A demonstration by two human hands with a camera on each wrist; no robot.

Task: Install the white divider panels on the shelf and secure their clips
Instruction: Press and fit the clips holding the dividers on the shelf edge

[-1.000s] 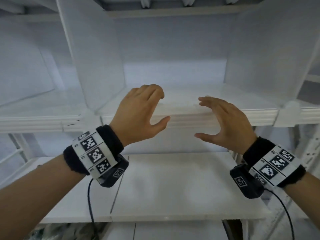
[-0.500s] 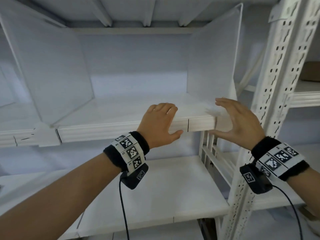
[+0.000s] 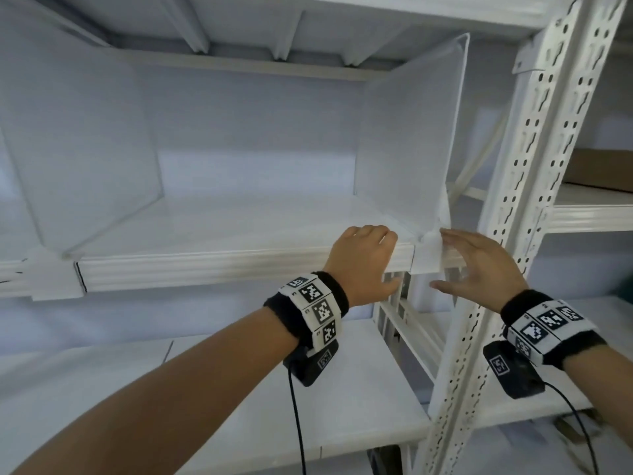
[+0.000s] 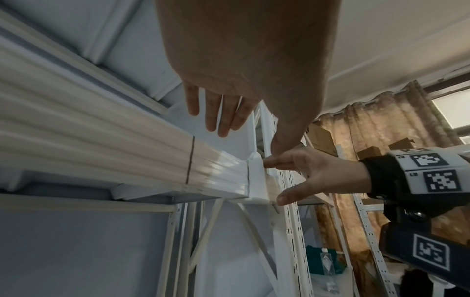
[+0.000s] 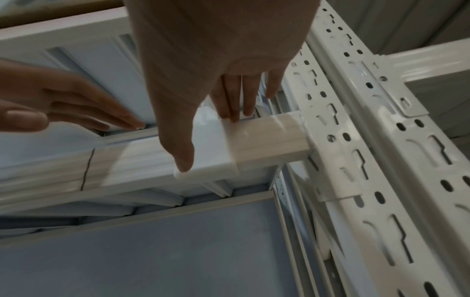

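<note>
Two white divider panels stand upright on the shelf (image 3: 222, 265): a left panel (image 3: 85, 149) and a right panel (image 3: 407, 132). A white clip (image 3: 426, 253) sits over the shelf's front edge at the foot of the right panel, and another clip (image 3: 51, 275) sits under the left panel. My right hand (image 3: 479, 265) is spread beside the right clip (image 5: 211, 152). Its fingers (image 5: 234, 100) lie straight on the clip's top and its thumb (image 5: 183, 156) touches the front face. My left hand (image 3: 363, 255) rests flat on the shelf edge just left of that clip, fingers (image 4: 221, 112) straight.
A perforated white upright (image 3: 534, 166) rises right behind my right hand. A lower shelf (image 3: 239, 389) lies below my arms. A cardboard box (image 3: 599, 169) sits on the neighbouring rack at the right. Cables hang from both wrist cameras.
Both hands have slid right along the shelf's front edge from the middle of the bay to the right panel's clip. My right fingers now touch that clip.
</note>
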